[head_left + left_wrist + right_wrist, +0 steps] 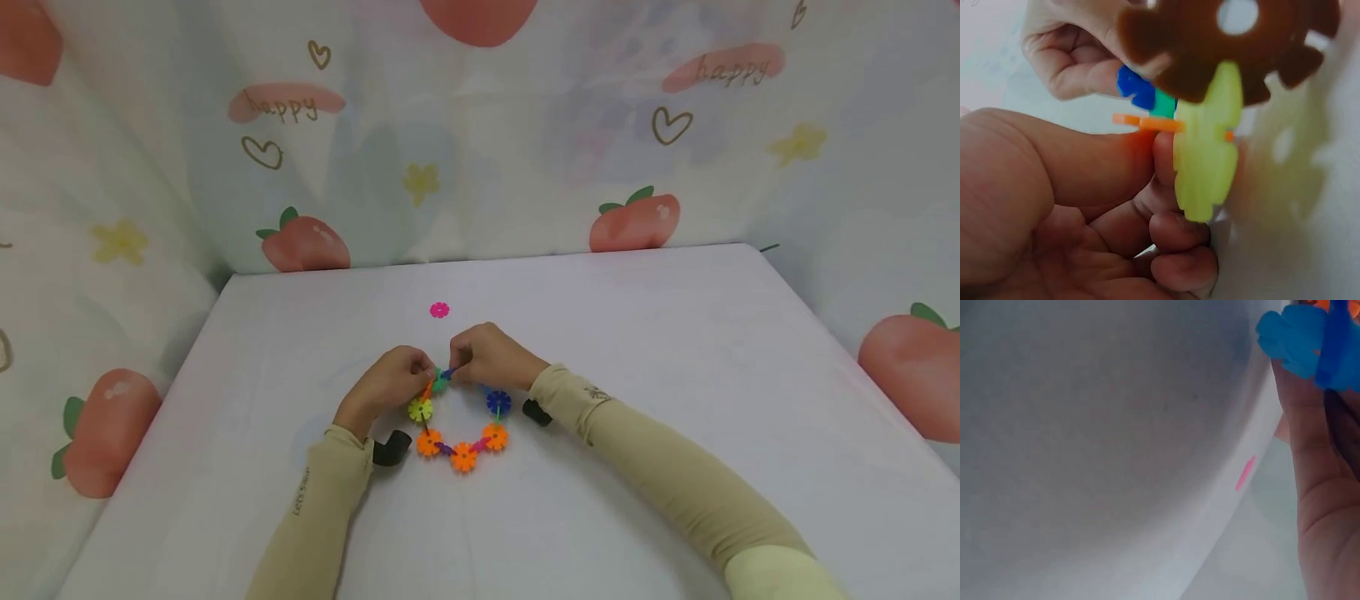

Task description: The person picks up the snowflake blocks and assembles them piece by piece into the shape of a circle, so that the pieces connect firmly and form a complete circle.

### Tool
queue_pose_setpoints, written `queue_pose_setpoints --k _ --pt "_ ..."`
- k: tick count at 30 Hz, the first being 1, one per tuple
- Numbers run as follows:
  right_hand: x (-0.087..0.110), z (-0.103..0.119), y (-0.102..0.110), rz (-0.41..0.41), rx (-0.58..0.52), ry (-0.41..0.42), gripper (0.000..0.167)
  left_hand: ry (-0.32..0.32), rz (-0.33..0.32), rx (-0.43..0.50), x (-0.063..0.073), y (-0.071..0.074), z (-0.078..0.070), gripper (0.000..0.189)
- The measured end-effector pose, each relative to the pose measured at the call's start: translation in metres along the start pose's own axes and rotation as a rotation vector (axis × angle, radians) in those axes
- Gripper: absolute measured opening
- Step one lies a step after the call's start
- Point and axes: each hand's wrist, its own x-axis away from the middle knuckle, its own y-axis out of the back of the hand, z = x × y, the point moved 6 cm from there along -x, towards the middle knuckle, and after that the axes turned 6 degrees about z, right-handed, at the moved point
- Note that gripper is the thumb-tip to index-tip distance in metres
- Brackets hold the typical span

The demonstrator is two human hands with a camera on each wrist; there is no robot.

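Notched plastic discs are joined edge to edge in a ring, with orange discs (464,457) nearest me and a yellow disc (420,409) on the left. My left hand (393,379) pinches the ring's upper left part; the left wrist view shows thumb and fingers at a thin orange disc (1160,124), beside the yellow disc and a brown disc (1179,37). Opposite it, my right hand (491,354) pinches a blue disc (1135,87) against the green disc (439,382). A light blue disc (1300,337) shows by the right hand; its fingertips are hidden there.
A single pink disc (439,310) lies flat on the white tabletop (637,333), beyond the hands. Black wrist-camera parts (392,448) stick out by each wrist. Printed cloth (480,167) hangs behind the table and at both sides.
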Motion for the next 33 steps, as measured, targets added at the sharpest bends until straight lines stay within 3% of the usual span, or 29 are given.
queue_pose_setpoints --k 8,14,18,26,33 --pt "-0.006 -0.005 0.0 0.071 -0.043 0.011 0.012 0.022 0.028 0.028 0.002 0.004 0.001 0.012" --pt "-0.01 -0.01 0.012 0.142 -0.095 -0.068 0.003 0.016 0.053 0.02 0.001 0.004 0.002 0.014" --pt "-0.019 -0.013 0.024 0.083 -0.105 -0.119 0.012 0.03 0.057 0.017 -0.001 0.004 0.003 0.016" --pt "-0.044 -0.022 0.043 -0.108 -0.107 -0.125 0.019 0.035 0.065 0.016 -0.002 0.001 0.002 0.016" --pt "-0.064 -0.027 0.048 -0.133 -0.086 -0.177 0.039 0.035 0.055 0.007 -0.001 0.0 0.001 0.014"
